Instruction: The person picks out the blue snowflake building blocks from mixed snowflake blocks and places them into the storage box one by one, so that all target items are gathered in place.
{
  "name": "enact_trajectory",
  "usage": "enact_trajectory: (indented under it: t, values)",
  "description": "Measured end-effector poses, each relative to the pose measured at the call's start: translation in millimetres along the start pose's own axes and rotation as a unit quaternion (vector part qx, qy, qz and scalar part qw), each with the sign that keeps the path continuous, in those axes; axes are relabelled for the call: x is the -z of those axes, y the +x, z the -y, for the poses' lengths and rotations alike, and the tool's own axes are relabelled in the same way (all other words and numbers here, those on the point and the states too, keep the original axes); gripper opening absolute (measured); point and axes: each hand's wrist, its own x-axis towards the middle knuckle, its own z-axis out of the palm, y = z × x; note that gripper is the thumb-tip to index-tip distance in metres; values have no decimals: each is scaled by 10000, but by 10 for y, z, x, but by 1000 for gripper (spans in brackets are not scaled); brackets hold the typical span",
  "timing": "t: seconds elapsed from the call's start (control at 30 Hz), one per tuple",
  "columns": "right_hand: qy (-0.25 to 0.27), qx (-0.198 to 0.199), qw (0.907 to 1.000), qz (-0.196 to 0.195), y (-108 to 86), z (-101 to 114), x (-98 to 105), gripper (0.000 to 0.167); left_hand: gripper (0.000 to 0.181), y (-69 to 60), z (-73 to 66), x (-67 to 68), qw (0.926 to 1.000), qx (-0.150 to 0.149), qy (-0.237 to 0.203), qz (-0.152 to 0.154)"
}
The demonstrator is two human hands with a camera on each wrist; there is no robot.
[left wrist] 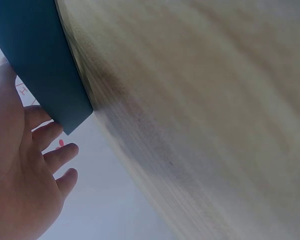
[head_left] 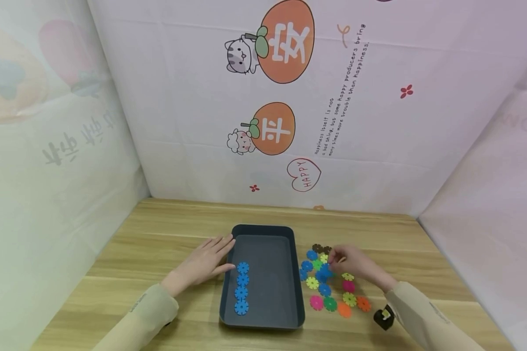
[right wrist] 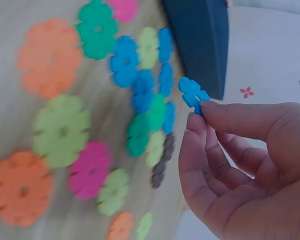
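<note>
A dark grey tray [head_left: 270, 282] holds a column of several blue notched discs [head_left: 241, 292] along its left side. My left hand [head_left: 204, 261] rests on the tray's left rim with fingers spread; in the left wrist view the hand [left wrist: 27, 150] lies against the tray's outer wall [left wrist: 45, 60]. Right of the tray, my right hand [head_left: 353, 263] is above a scattered group of coloured discs. In the right wrist view that hand [right wrist: 255, 160] pinches one blue disc [right wrist: 191, 93] between thumb and index finger, off the table.
Orange [right wrist: 50, 57], green [right wrist: 97, 30], pink [right wrist: 91, 170], yellow, blue and brown discs lie on the wooden table [head_left: 180, 219], some overlapping. A small black object [head_left: 384, 318] is by the right sleeve. Printed white cloth [head_left: 193, 122] stands behind and at both sides.
</note>
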Motion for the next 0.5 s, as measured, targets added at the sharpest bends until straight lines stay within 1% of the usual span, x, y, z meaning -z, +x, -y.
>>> enact_trajectory:
  t: [0.1, 0.3, 0.5]
  values:
    - [128, 16, 9999, -34, 99, 115, 8, 12, 74, -2, -2, 1, 10000, -12, -2, -19]
    - [266, -188, 9995, 30, 309, 355, -36, 14, 74, -1, -1, -2, 10000, -16, -1, -38]
    - [183, -96, 9997, -86, 556, 504, -153, 11, 74, 4, 0, -7, 10000, -19, -14, -18]
